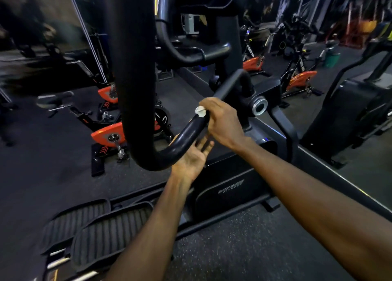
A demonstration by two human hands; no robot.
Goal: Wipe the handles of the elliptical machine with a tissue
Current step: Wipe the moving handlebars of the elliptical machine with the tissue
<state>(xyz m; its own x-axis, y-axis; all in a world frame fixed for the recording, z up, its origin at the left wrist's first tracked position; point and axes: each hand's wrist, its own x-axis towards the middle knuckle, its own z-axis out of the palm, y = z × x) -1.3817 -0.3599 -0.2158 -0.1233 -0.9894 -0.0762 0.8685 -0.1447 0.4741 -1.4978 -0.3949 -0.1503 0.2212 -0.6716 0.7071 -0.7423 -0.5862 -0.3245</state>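
A thick black handle (135,89) of the elliptical machine drops from the top of the view, curves at the bottom and rises to the right. My right hand (222,121) wraps over that rising part and grips a small white tissue (200,111) against the bar; only a bit of tissue shows past my fingers. My left hand (193,157) is palm up just below the curve with fingers straight, under the bar and partly hidden by it. A second handle (191,55) bends across further back.
The elliptical's two ribbed foot pedals (101,227) lie at the lower left and its black housing (229,189) is under my arms. Orange and black spin bikes (108,134) stand on the dark rubber floor to the left and far right. Another machine (352,106) stands at right.
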